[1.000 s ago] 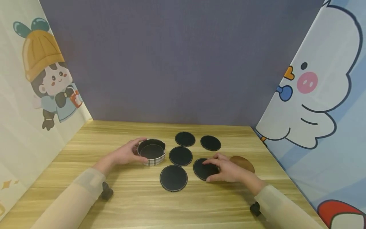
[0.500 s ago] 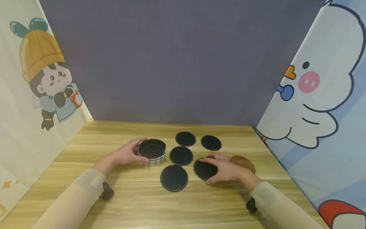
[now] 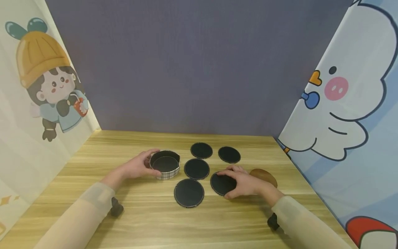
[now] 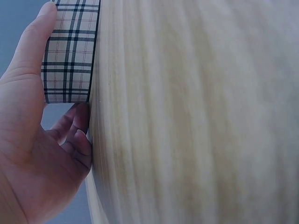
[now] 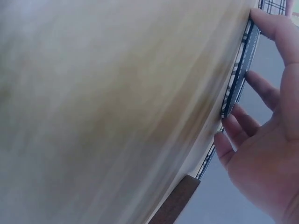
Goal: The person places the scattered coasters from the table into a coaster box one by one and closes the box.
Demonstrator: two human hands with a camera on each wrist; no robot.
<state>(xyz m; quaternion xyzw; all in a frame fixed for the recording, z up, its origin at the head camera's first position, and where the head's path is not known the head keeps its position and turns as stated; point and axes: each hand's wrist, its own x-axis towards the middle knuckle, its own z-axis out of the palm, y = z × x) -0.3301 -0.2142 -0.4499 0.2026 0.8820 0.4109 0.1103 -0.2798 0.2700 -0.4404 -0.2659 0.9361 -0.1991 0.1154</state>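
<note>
Gripping plaid-sided round holder point(image 3: 168, 175) on worktop point(image 3: 155, 221): left hand point(image 3: 140, 166). Right hand point(image 3: 245, 183) grips one black disc point(image 3: 221, 185) by its edge; four other discs point(image 3: 197, 169) lie nearby.

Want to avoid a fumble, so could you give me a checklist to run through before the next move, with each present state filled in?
1. Left hand steadying the plaid-sided coaster holder: ok, thumb and fingers around its side.
2. Holder upright with its top open: ok.
3. Right hand on a round black coaster: ok, thumb at the near edge, fingers reaching across.
4. Grip firm enough to lift: cannot tell.
5. Straight path along the tabletop clear: not ok, another coaster lies between the right hand's coaster and the holder.
6. Right arm clear of the brown rounded object: cannot tell, the arm partly hides it.
</note>
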